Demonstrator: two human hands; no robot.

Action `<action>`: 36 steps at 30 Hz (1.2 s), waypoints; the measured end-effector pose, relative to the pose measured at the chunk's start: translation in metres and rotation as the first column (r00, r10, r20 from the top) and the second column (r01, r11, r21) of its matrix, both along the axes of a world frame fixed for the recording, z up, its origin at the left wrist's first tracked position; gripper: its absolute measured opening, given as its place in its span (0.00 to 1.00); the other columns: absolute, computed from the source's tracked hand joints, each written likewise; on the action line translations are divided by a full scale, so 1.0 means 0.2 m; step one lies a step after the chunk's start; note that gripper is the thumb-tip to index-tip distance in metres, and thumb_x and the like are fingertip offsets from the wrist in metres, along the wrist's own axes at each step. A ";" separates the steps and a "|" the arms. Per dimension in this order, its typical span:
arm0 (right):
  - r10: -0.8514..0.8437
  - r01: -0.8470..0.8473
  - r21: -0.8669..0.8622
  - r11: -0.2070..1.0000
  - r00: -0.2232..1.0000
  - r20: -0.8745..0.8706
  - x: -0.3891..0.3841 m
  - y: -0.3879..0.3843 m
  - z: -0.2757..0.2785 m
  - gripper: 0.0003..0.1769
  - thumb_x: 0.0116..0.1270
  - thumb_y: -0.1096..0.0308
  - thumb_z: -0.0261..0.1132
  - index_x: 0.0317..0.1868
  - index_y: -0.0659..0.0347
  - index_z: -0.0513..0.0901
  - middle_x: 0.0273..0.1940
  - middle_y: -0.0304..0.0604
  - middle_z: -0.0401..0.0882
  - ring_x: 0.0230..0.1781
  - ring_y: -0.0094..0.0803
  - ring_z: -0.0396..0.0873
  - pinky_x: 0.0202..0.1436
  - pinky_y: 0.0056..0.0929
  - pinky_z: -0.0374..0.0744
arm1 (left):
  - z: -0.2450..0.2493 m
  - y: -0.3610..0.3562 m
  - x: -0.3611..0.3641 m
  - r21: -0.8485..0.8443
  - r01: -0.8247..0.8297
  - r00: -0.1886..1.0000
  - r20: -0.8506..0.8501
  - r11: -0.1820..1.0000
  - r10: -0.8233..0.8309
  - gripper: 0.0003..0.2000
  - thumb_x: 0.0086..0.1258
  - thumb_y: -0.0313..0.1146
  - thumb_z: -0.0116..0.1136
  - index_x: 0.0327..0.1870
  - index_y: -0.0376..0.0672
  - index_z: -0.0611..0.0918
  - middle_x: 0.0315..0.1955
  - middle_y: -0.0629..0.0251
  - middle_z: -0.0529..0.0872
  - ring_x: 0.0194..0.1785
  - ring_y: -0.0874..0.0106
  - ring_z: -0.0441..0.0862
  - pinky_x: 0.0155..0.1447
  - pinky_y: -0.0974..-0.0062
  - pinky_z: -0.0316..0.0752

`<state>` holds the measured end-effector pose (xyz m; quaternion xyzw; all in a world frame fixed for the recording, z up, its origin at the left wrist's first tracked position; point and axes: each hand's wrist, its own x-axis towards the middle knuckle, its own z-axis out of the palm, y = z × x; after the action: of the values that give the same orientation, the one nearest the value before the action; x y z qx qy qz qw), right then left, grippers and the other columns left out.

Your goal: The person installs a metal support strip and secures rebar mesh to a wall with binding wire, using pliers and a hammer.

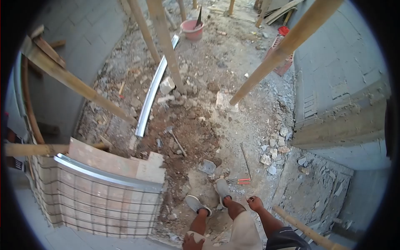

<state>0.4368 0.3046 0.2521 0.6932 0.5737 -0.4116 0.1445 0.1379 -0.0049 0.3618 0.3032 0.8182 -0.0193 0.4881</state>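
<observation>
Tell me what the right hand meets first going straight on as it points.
Likely the red-handled tool on the rubble just ahead of the right hand, though depth is unclear.

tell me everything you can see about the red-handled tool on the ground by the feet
The red-handled hand tool lies flat on the dirt ground, two slim red handles side by side pointing right. Its head points left toward the grey shoe; too small to tell its type or whether they touch. A thin dark rod lies just beyond it. The right hand hangs near, not touching it.
</observation>
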 end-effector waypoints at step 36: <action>0.922 -0.936 -0.115 0.333 0.298 0.247 -0.34 0.98 -0.32 0.26 0.73 0.52 0.53 0.36 0.70 0.85 0.35 0.63 0.84 0.41 0.60 0.84 0.46 0.54 0.81 | 0.31 0.08 0.70 0.338 -0.876 0.354 -0.032 0.343 0.935 0.29 0.60 0.51 0.70 0.58 0.44 0.79 0.65 0.59 0.74 0.68 0.54 0.72 0.64 0.54 0.70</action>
<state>0.3691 0.4999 0.1891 0.2864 0.8527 -0.1399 0.4138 0.2785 0.0114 0.4247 -0.1476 0.8900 0.3311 0.2766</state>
